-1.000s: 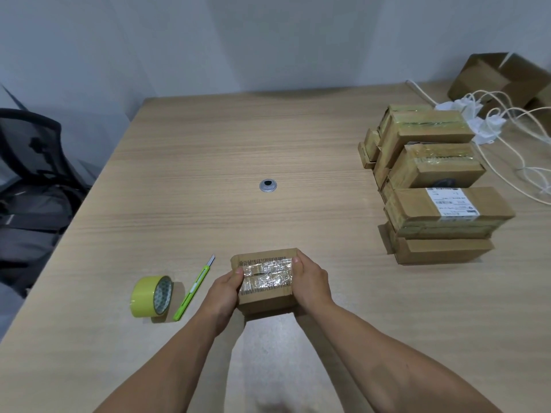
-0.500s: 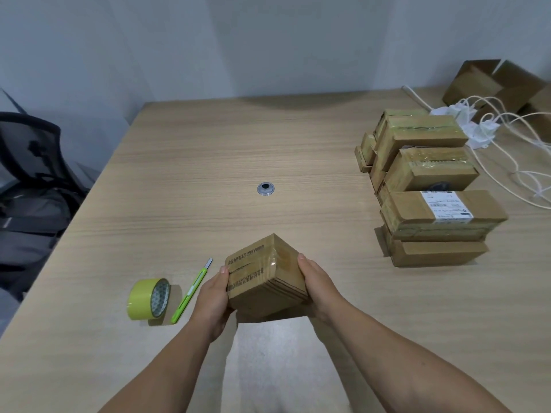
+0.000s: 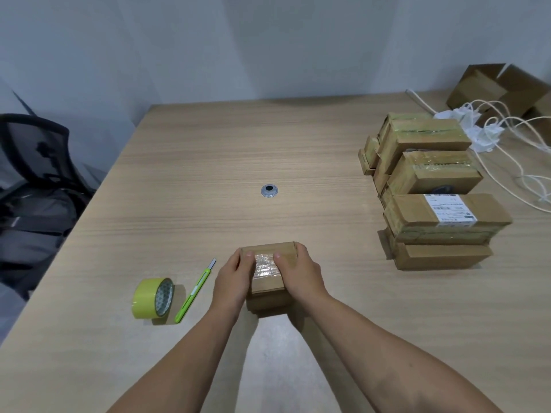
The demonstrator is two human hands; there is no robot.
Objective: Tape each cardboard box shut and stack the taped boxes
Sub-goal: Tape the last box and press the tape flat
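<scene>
- Now we see the left hand (image 3: 234,278) and the right hand (image 3: 299,274) both on one small box (image 3: 267,286), which rests on the table (image 3: 208,162) close to its near edge.
- Our left hand grips the box's left side: the fingers curl over the far left corner and the thumb lies flat on the top.
- Our right hand grips the right side the same way, with the fingers bent round the far right corner and the thumb pressed on the top.
- Between the two thumbs runs a shiny strip of clear tape (image 3: 265,266), across the top of the box.
- We find no writing on the box that can be read.
- Left of the box, apart from it, lies a green cutter (image 3: 195,292); just beyond that a yellow-green roll (image 3: 152,298) stands on its edge, with a printed pattern inside its core that we cannot read.
- Well off to the right stands a stack (image 3: 426,180) of taped boxes.
- One box in the stack bears a white label (image 3: 450,211) with black print and what looks like a barcode; the text is too small for us to read.
- Behind the stack lie white cables (image 3: 507,138) and an open carton (image 3: 507,87).
</scene>
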